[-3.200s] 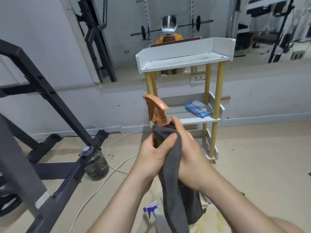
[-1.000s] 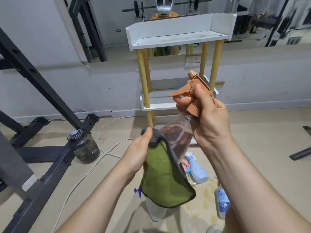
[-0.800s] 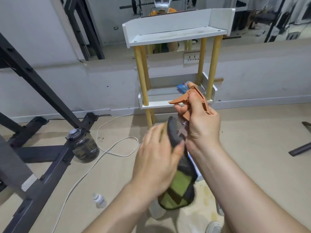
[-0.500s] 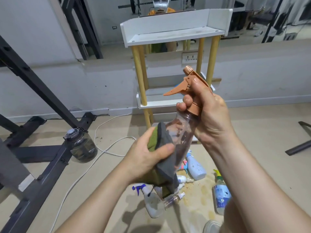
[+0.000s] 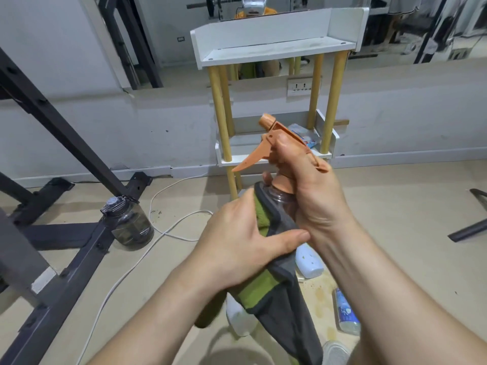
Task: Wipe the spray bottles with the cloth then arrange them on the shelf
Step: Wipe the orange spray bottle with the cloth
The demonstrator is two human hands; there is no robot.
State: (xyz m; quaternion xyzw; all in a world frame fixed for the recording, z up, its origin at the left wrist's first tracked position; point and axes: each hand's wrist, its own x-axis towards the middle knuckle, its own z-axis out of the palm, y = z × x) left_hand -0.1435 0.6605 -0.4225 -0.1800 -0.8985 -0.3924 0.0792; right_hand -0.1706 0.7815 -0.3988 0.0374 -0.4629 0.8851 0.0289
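Observation:
My right hand (image 5: 311,191) grips the neck of a clear spray bottle with an orange trigger head (image 5: 266,143), held tilted in front of me. My left hand (image 5: 245,241) presses a grey and green cloth (image 5: 274,291) around the bottle's body, which the cloth mostly hides. The white shelf with yellow legs (image 5: 276,46) stands against the wall straight ahead; its top tier is bare. On the floor under my hands lie other spray bottles: a pale blue one (image 5: 308,262), a white one (image 5: 239,320) and a small one with a blue label (image 5: 346,314).
A blue packet (image 5: 305,139) lies on the shelf's middle tier. A dark water jug (image 5: 127,222) stands beside a black gym frame (image 5: 63,233) at left. A white cable (image 5: 163,230) runs across the floor. A mirror lines the wall behind.
My left hand has slid the cloth up the bottle's body towards the neck, covering the clear part that showed half a second ago. My right hand keeps its hold at the trigger.

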